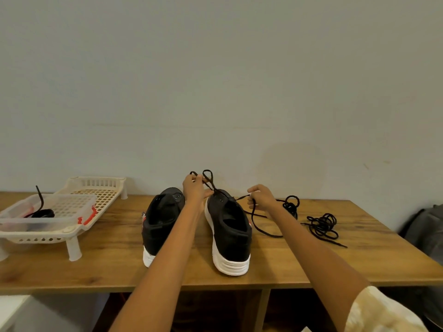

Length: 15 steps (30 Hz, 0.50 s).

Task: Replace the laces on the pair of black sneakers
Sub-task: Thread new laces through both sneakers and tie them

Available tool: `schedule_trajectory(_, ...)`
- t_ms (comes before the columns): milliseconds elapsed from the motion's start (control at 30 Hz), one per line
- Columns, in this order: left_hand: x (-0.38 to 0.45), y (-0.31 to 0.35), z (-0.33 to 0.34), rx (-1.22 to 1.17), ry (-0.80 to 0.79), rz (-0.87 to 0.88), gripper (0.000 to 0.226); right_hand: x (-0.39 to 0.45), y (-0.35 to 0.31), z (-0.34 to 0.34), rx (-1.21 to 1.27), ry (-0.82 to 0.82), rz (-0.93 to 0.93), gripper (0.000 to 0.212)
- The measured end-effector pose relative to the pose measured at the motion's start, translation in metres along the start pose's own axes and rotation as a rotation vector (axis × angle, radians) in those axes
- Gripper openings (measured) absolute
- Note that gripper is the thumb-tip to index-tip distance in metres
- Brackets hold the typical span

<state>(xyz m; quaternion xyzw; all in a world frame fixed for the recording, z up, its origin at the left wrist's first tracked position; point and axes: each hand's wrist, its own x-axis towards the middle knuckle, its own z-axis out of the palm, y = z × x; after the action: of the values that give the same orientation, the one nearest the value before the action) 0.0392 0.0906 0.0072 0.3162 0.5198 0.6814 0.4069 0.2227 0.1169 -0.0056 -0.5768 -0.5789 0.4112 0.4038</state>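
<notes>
Desk (100,264): a wooden desk is standing against a pale wall and holding everything.
Sneakers: two black sneakers with white soles are sitting side by side in the middle of the desk, heels facing the person. The left sneaker (159,221) and the right sneaker (230,231) are sitting just beside each other.
Right hand (262,198): its fingers are curling round and pinching a black lace (260,230) beside the right sneaker.
Left hand (195,190): it is pinching loops of the same lace above the front of the right sneaker.
Spare laces: a loose black bundle (322,226) is lying on the desk to the right, and another bundle (291,206) is lying behind the right hand.
Rack (72,230): a cream plastic rack is standing on the left, carrying a clear tub (48,212) with a black lace inside.
</notes>
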Motion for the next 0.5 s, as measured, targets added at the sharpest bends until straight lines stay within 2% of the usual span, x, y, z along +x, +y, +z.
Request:
schedule_trajectory(100, -0.006, 0.010, 0.007, 0.023, -0.062, 0.054, 0.007, -0.008, -0.010, 0.011, 0.045, -0.041, -0.018, 0.025)
schedule_trajectory(200, -0.008, 0.009, 0.013, 0.050, -0.077, 0.108, 0.011, -0.016, -0.028, 0.023, 0.051, -0.097, -0.052, 0.020)
schedule_trajectory(367, -0.005, 0.003, 0.013, 0.147, -0.101, 0.123, 0.019, -0.008, -0.035, 0.032, -0.080, -0.072, -0.107, 0.013)
schedule_trajectory(500, -0.003, 0.001, 0.016, 0.277, -0.160, 0.181, 0.021, -0.011, -0.027, 0.040, -0.301, -0.293, -0.194, 0.033)
